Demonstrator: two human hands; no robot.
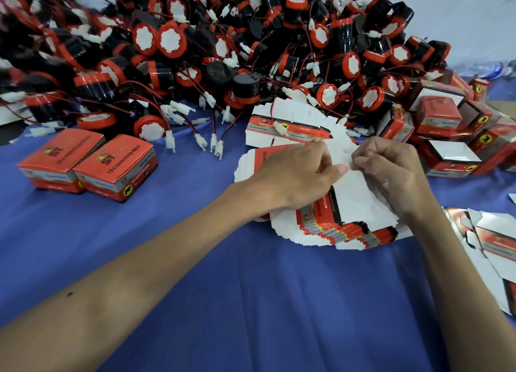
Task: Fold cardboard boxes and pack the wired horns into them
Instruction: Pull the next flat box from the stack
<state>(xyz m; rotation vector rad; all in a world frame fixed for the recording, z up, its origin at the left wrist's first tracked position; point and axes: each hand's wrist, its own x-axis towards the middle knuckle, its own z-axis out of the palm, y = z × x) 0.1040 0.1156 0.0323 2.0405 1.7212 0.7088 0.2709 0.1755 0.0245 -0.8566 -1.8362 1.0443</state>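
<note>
Pinching the white edge of the topmost flat carton blank (354,195), the left hand (296,173) and the right hand (391,173) meet above a fanned stack of blanks (329,232). Both sets of fingers are curled, thumb against fingertips on the thin card, and the two hands almost touch. The stack lies on the blue cloth (251,288) that covers the desk, spread like a deck of cards. Its glossy red, black and yellow printed strips step along the near edge, and its matt white flaps are scalloped along the far edge.

Behind it rises a heap of wired horns (223,50): squat black cylinders with shiny red rims and jagged-edged round white labels. They trail thin red and black wires ending in small white plastic plugs (201,141) (several plugs lie loose on the cloth, one on the stack itself).

Left of the hands stand two closed boxes (83,162), side by side and touching, rectangular, glossy red on top with a pale band and a round yellow mark on the side. Right of the heap is a cluster of folded boxes (438,117), some with open tops showing white insides. More flat blanks (499,248) lie at the right edge.
</note>
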